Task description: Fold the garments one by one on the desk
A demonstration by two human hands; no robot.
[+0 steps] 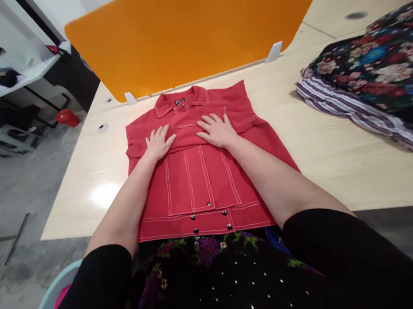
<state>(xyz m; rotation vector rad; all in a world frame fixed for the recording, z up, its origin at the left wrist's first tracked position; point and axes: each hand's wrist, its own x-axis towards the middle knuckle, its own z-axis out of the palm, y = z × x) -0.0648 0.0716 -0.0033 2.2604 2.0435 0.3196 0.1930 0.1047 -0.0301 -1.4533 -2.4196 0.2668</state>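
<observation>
A red jacket (201, 182) with white stitching and dark snap buttons lies flat on the pale wooden table (331, 148), collar away from me. Its sleeves are folded in. My left hand (158, 142) rests flat on the left chest of the jacket, fingers spread. My right hand (216, 130) lies flat on the right chest, beside a small pocket seam. Both palms press on the cloth and grip nothing.
An orange divider panel (193, 35) stands along the table's far edge. A pile of floral and striped clothes (369, 81) lies at the right. A light blue basket rim (48, 301) shows at the lower left, by the grey floor.
</observation>
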